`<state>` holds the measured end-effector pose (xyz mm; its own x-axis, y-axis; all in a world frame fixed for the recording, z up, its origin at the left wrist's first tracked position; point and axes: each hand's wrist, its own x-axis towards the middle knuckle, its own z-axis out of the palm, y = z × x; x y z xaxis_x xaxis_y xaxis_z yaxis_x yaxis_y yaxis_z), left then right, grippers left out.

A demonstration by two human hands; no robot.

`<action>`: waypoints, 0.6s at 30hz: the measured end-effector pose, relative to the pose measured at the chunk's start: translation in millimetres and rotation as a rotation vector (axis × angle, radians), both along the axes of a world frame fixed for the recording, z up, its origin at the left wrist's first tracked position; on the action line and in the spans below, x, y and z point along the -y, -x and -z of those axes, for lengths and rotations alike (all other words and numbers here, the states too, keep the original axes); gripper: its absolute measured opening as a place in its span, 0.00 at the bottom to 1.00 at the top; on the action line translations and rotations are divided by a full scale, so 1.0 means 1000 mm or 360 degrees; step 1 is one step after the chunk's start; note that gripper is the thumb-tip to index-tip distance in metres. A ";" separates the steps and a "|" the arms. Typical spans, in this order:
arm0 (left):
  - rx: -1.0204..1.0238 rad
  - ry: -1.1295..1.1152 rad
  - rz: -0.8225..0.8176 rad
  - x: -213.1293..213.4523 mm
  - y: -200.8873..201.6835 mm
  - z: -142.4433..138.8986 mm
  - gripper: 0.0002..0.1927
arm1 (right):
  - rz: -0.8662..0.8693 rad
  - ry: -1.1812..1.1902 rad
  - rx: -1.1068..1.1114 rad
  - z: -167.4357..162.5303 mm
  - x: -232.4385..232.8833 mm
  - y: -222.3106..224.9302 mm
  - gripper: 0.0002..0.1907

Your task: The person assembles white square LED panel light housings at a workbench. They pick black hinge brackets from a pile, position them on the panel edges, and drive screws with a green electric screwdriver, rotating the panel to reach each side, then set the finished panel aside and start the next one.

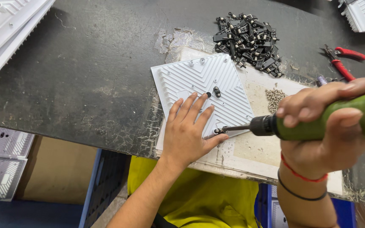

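The white ribbed plate (pixel 205 86) lies tilted on a pale board (pixel 258 147) at the near edge of your dark workbench (pixel 85 76). Your left hand (pixel 189 128) presses flat on it, fingers spread open. Your right hand (pixel 324 126) is wrapped closed around a green power screwdriver (pixel 317 122), its bit meeting a small black bracket (pixel 220 131) at the plate's near edge. Behind lie a heap of black brackets (pixel 248 40), loose screws (pixel 275 97) and red-handled pliers (pixel 343 61).
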<state>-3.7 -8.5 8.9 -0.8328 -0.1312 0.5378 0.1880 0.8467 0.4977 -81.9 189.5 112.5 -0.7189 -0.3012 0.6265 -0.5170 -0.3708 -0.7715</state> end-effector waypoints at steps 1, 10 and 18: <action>0.0004 -0.0005 0.0004 0.000 0.000 0.000 0.37 | 0.0002 0.0010 0.0000 0.001 0.002 -0.001 0.15; -0.0002 -0.0042 0.0007 0.000 -0.001 -0.001 0.37 | 0.0034 -0.0063 -0.0029 -0.005 0.015 -0.010 0.16; 0.0015 -0.0081 0.0017 0.001 0.000 -0.002 0.37 | -0.0005 -0.0102 0.0001 -0.009 0.012 -0.016 0.14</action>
<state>-3.5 -9.4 10.7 -0.8393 -0.1491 0.5228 0.1921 0.8183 0.5418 -66.1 177.4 121.1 -0.7185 -0.3429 0.6051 -0.5153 -0.3219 -0.7943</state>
